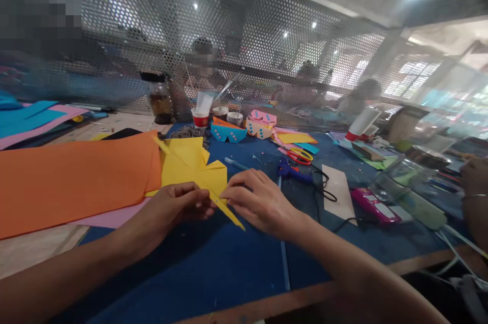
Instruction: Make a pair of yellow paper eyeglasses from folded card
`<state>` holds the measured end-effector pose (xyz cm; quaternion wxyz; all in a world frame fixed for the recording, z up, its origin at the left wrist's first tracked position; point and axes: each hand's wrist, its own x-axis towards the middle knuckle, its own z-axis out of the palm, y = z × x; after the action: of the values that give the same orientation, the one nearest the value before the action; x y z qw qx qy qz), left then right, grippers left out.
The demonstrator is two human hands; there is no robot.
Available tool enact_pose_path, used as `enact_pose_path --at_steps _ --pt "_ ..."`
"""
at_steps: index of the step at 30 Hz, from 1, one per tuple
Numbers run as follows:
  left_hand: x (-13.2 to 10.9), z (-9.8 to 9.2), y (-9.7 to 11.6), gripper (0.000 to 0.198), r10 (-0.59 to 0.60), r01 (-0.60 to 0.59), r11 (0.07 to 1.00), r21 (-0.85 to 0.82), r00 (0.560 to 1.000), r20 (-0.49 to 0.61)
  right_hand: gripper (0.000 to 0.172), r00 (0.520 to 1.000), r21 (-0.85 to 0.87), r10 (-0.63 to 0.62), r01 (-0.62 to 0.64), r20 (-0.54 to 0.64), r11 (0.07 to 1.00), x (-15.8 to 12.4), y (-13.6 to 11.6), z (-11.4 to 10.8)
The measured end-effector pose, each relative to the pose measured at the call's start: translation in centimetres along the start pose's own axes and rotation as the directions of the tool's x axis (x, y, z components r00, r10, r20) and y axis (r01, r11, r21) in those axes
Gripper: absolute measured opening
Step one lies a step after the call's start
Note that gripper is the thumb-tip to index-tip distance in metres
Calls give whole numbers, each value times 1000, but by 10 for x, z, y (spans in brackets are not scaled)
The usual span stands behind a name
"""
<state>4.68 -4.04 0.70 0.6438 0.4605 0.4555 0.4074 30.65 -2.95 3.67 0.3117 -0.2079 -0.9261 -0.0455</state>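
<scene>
Head-worn view — facing forward and down, near, above hands (263, 202)

Paper strip (230, 214) before glasses (229, 133) | sheets (84, 181) left | glue gun (295, 173) right, on table (236, 273) | jar (160, 102) behind sheets

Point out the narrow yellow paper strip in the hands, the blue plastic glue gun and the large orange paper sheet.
Narrow yellow paper strip (231, 215): head view, near end.
Blue plastic glue gun (294, 172): head view, casing.
Large orange paper sheet (80, 182): head view, middle.
</scene>
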Motion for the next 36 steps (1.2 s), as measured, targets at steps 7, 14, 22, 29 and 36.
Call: enact_pose_path --at_steps 7,14,22,29,36 --pt "-1 -2 4 33 0 -1 1000 16 999 41 14 991 -97 -111 117 70 988 1 -8 2" --pt "0 0 3 31 -8 2 997 82 998 70 12 982 -212 -177 188 72 959 -3 -8 11" --pt "-2 -9 1 37 176 -171 773 612 983 52 19 964 -224 -209 243 163 944 -7 -8 18" --pt "-15 -15 -11 31 555 -609 215 763 719 418 17 971 -139 -136 165 199 976 -13 -7 27" --pt "-16 -18 -18 39 583 -683 63 728 617 529 14 968 -40 -73 85 238 996 -12 -10 21"
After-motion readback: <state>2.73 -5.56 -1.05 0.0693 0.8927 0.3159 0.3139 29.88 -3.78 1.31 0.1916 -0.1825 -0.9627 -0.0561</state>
